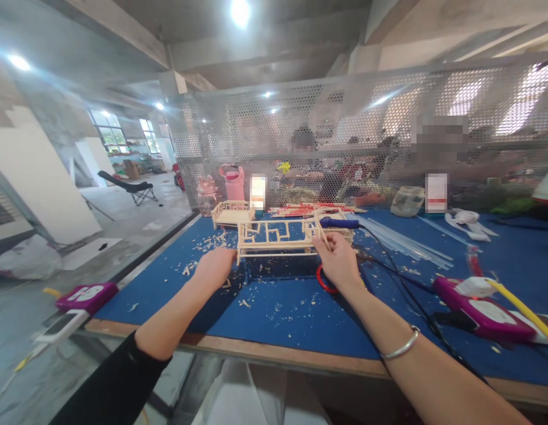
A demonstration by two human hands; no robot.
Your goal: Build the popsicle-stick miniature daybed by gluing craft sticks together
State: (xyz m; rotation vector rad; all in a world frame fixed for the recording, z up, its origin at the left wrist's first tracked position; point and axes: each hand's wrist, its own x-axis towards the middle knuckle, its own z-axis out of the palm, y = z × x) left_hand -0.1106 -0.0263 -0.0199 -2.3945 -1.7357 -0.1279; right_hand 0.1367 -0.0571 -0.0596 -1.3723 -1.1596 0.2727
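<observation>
A pale miniature bed-like frame (278,251) of thin wooden sticks, with an angular lattice along its back, stands above the blue table in front of me. My left hand (215,268) is closed at its lower left corner, fingertips mostly hidden. At the right end, my right hand (341,262) is closed, with a short thin wooden stick (325,241) between thumb and fingers, against the frame. Just behind those fingers lies a blue-handled corded tool (342,222); its tip is hidden. A red ring-shaped handle (323,280) shows beneath my right hand.
A smaller stick-built piece (233,213) sits behind the frame, near red-and-pale sticks (295,209). Clear strips (406,242), a jar (407,201) and a purple power strip (481,310) are to the right. Wood scraps litter the blue mat (278,319). A perforated screen (256,130) rises behind.
</observation>
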